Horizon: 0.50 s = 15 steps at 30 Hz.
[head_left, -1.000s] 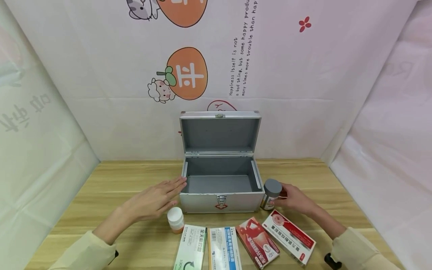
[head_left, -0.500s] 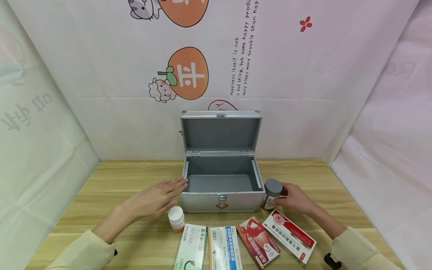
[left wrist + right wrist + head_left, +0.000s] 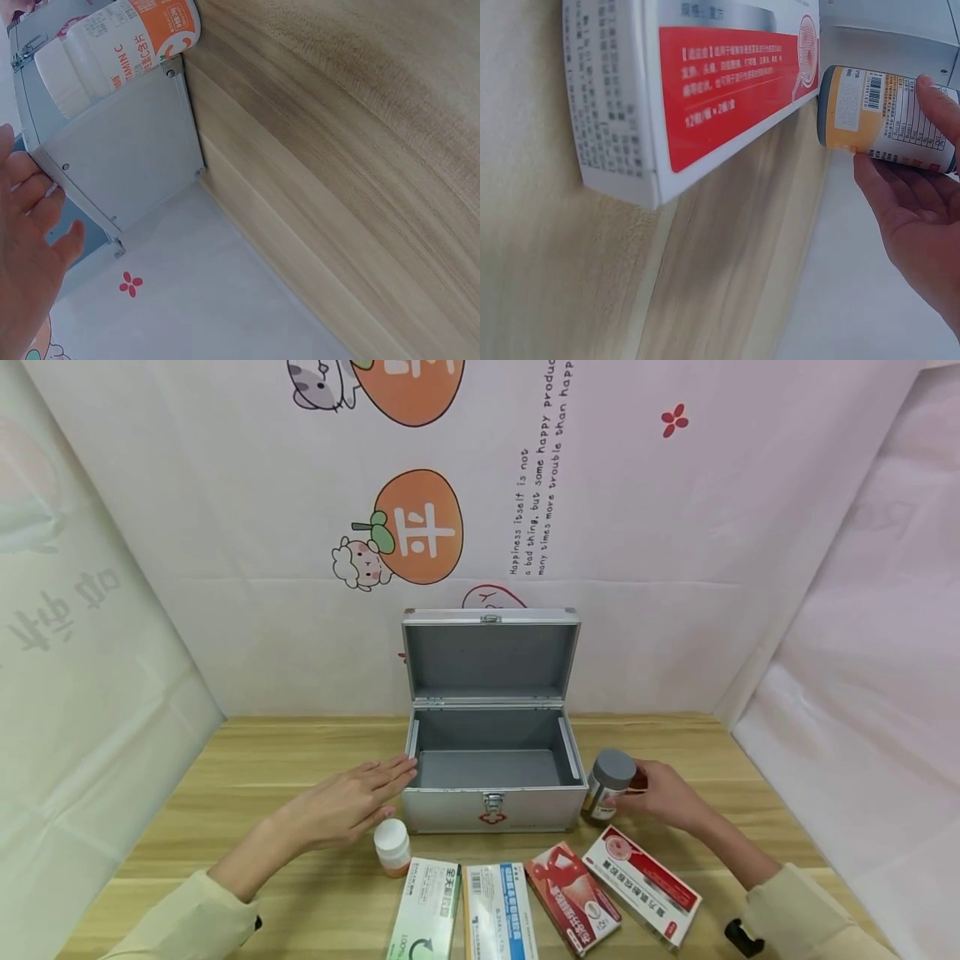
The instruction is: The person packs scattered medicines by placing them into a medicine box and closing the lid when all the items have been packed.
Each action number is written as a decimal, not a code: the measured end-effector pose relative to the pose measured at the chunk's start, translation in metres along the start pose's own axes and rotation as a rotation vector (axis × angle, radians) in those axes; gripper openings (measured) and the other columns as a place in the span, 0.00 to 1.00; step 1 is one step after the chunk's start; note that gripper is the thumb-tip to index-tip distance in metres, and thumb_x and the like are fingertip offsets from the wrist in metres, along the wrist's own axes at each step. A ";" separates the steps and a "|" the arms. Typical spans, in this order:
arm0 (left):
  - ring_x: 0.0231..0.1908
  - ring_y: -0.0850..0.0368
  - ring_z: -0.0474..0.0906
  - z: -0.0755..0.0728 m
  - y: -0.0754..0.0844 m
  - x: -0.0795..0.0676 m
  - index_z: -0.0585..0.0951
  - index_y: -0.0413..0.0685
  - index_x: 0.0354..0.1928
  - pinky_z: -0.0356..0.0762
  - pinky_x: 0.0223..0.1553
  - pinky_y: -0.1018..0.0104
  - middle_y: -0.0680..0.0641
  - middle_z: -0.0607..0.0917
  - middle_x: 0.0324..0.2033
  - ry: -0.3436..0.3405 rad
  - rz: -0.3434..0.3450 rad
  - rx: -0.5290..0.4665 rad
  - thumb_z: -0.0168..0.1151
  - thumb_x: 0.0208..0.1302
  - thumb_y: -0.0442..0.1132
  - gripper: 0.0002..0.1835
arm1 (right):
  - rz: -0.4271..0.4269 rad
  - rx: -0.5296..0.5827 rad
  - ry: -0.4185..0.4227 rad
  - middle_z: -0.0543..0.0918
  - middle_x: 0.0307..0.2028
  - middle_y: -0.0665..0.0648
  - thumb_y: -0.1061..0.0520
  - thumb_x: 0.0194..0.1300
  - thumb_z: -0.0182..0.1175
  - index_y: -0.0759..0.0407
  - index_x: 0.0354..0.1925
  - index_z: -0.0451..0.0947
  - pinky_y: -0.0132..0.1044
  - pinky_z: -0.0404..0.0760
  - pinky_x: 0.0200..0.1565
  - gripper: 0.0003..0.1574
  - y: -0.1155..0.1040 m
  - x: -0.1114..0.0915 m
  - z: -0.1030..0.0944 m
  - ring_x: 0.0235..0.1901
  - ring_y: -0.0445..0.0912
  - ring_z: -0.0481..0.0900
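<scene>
Gray-capped bottle (image 3: 607, 783): held in the right hand (image 3: 663, 795), just beside the right wall of the metal case (image 3: 450, 812); long axis close to vertical, cap up; perhaps tipped slightly, hard to judge from above.
Right hand: partly closed, with thumb and fingers curled round the bottle from the right.
Left hand (image 3: 351, 802): open and relaxed, holding nothing, with fingertips at the case's left rim.
Metal case: one, with lid (image 3: 491, 662) raised at the far side, latch and red cross facing near.
Bottles: two, counting an upright white-capped bottle (image 3: 392, 847) by the case's near left corner.
Cartons: four, flat on the wooden table (image 3: 307, 910); green-and-white (image 3: 426, 906) and blue-and-white (image 3: 498, 910) running near to far, red (image 3: 573, 897) and red-and-white (image 3: 642, 887) slanting, far ends leftward.
</scene>
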<state>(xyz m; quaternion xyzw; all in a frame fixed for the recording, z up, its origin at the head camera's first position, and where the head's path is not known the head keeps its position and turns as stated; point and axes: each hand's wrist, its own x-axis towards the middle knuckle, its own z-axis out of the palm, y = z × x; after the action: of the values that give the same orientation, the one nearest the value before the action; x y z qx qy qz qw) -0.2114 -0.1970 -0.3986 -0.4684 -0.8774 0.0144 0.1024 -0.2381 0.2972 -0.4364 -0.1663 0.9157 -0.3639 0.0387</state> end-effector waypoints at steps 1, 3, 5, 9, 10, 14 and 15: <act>0.72 0.44 0.65 0.000 0.000 0.000 0.66 0.37 0.72 0.70 0.68 0.47 0.39 0.66 0.73 -0.002 -0.005 -0.002 0.54 0.74 0.44 0.30 | 0.002 0.002 -0.001 0.86 0.46 0.62 0.49 0.57 0.74 0.68 0.55 0.77 0.29 0.84 0.43 0.35 0.000 -0.001 0.000 0.45 0.50 0.86; 0.72 0.44 0.65 0.001 0.000 0.000 0.65 0.37 0.72 0.69 0.68 0.47 0.39 0.66 0.73 -0.004 -0.011 -0.006 0.54 0.74 0.44 0.30 | 0.007 0.002 -0.003 0.86 0.47 0.63 0.49 0.58 0.73 0.68 0.56 0.77 0.29 0.84 0.43 0.35 0.000 -0.002 -0.002 0.46 0.51 0.85; 0.72 0.43 0.65 0.002 0.000 0.001 0.65 0.37 0.73 0.69 0.69 0.46 0.39 0.66 0.73 -0.008 -0.018 -0.010 0.54 0.75 0.44 0.30 | 0.022 0.007 0.000 0.86 0.48 0.63 0.49 0.57 0.74 0.68 0.56 0.77 0.30 0.85 0.43 0.35 -0.002 -0.003 -0.002 0.46 0.51 0.85; 0.73 0.43 0.64 0.002 0.000 0.002 0.64 0.36 0.73 0.68 0.69 0.46 0.39 0.64 0.74 -0.011 -0.033 -0.023 0.53 0.75 0.45 0.30 | 0.018 0.020 0.000 0.86 0.48 0.64 0.50 0.58 0.73 0.68 0.57 0.76 0.36 0.87 0.44 0.35 -0.005 -0.005 -0.005 0.46 0.53 0.86; 0.73 0.43 0.64 0.002 0.000 0.002 0.64 0.36 0.73 0.68 0.69 0.46 0.38 0.64 0.74 -0.011 -0.038 -0.026 0.52 0.76 0.45 0.30 | 0.015 0.022 0.001 0.85 0.48 0.65 0.50 0.59 0.73 0.68 0.57 0.76 0.37 0.87 0.44 0.35 -0.006 -0.006 -0.005 0.46 0.53 0.86; 0.72 0.42 0.64 0.004 -0.002 0.005 0.65 0.34 0.72 0.69 0.69 0.47 0.37 0.64 0.73 -0.002 -0.057 -0.040 0.52 0.76 0.44 0.30 | 0.005 0.031 0.005 0.85 0.49 0.65 0.51 0.59 0.73 0.69 0.57 0.76 0.38 0.87 0.45 0.34 -0.008 -0.007 -0.007 0.47 0.53 0.86; 0.72 0.42 0.64 0.004 -0.003 0.006 0.65 0.33 0.72 0.69 0.69 0.47 0.36 0.64 0.73 0.002 -0.062 -0.042 0.52 0.76 0.44 0.30 | 0.004 0.031 0.007 0.85 0.49 0.65 0.51 0.59 0.73 0.69 0.57 0.76 0.38 0.87 0.45 0.34 -0.009 -0.007 -0.008 0.47 0.53 0.86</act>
<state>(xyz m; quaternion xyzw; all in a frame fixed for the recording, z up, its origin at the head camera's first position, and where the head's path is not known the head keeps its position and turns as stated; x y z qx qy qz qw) -0.2176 -0.1932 -0.4017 -0.4432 -0.8914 -0.0076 0.0940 -0.2304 0.2987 -0.4251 -0.1627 0.9103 -0.3786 0.0390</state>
